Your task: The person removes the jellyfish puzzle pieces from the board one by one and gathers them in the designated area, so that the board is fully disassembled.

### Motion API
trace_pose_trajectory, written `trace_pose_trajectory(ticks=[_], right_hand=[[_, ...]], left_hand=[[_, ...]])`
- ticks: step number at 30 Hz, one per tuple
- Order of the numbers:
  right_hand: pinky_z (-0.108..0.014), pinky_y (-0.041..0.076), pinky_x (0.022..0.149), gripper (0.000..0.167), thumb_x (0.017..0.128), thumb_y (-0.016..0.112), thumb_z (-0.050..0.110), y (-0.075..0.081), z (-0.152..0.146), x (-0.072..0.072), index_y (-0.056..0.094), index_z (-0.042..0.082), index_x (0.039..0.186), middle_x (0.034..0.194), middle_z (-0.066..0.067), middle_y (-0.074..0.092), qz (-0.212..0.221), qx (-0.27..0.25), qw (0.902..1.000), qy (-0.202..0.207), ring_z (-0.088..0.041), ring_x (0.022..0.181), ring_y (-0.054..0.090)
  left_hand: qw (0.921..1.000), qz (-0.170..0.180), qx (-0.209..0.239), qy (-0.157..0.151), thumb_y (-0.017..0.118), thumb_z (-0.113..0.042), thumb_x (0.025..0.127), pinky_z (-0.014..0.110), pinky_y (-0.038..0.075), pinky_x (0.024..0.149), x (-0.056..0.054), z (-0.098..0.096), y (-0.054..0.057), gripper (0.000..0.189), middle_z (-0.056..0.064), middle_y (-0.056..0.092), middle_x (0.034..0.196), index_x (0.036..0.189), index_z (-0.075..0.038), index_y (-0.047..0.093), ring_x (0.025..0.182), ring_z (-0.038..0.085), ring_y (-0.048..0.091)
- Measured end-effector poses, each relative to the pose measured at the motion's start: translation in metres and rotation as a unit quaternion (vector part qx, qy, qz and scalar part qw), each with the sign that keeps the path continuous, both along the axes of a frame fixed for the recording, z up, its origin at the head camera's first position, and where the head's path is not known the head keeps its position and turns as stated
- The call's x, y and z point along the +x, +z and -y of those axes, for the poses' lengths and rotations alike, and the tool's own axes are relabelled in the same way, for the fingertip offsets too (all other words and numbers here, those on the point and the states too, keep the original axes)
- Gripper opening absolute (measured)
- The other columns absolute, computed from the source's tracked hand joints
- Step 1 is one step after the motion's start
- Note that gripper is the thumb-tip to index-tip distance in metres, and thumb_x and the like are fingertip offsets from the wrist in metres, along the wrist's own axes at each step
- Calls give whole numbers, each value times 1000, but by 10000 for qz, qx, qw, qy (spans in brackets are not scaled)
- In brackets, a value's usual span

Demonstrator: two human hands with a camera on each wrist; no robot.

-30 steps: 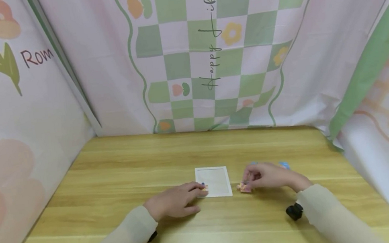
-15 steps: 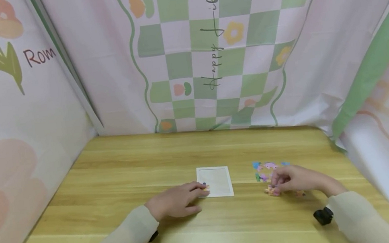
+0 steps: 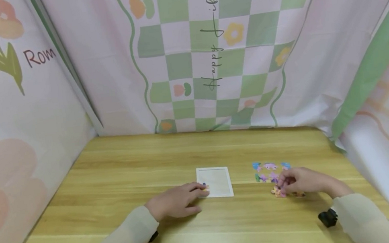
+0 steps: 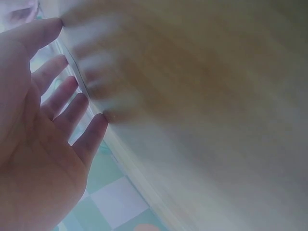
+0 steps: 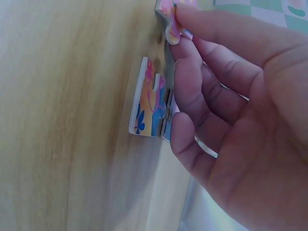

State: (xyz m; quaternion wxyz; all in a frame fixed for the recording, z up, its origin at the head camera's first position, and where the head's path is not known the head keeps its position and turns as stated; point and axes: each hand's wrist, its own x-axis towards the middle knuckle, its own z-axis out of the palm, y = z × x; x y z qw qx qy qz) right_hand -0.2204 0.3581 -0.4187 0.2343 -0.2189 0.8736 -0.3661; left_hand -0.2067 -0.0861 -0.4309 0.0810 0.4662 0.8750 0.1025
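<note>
In the head view my left hand (image 3: 175, 201) lies over the lower left corner of a white puzzle tray (image 3: 230, 182). Its fingertips touch a small puzzle piece (image 3: 206, 187) there. The left wrist view shows those fingers (image 4: 90, 139) spread and nearly straight above the wood. My right hand (image 3: 305, 182), off to the right, pinches a pink and yellow puzzle piece (image 3: 278, 192) between thumb and finger. Up close in the right wrist view, the pinched piece (image 5: 169, 24) is tilted above the table, and a corner piece (image 5: 147, 108) lies beneath the curled fingers.
Several loose puzzle pieces (image 3: 267, 177) lie in rows beyond and left of the right hand; the hand hides some. The wooden table (image 3: 141, 160) meets a checked curtain (image 3: 202, 64) at its far edge. A black wrist camera (image 3: 327, 217) sits on the right wrist.
My right hand has moved right, away from the tray, with the piece still pinched, uncovering loose pieces. In the last half second it shifts slightly further right. The left hand keeps its place on the tray.
</note>
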Motion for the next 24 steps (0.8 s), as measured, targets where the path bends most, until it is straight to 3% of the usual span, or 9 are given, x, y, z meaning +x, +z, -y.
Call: trace_pose_trajectory(ticks=[10,24], right_hand=[[-28,49,51,16,97,68,15,0,2,0,62,2,103,87,-9,60,-20,8,9999,-129,-15,65,54],[-28,49,62,19,97,68,18,2,7,-2,61,3,107,90,-7,58,-200,210,9995,-132,-17,75,55]], left_hand=[[9999,64,-64,95,59,-31,103,35,37,113,-1,-2,1,51,6,41,154,150,-14,47,139,22,42],[9998,19,-164,132,58,-32,103,36,35,114,1,-2,1,52,7,39,155,151,-15,45,140,24,40]])
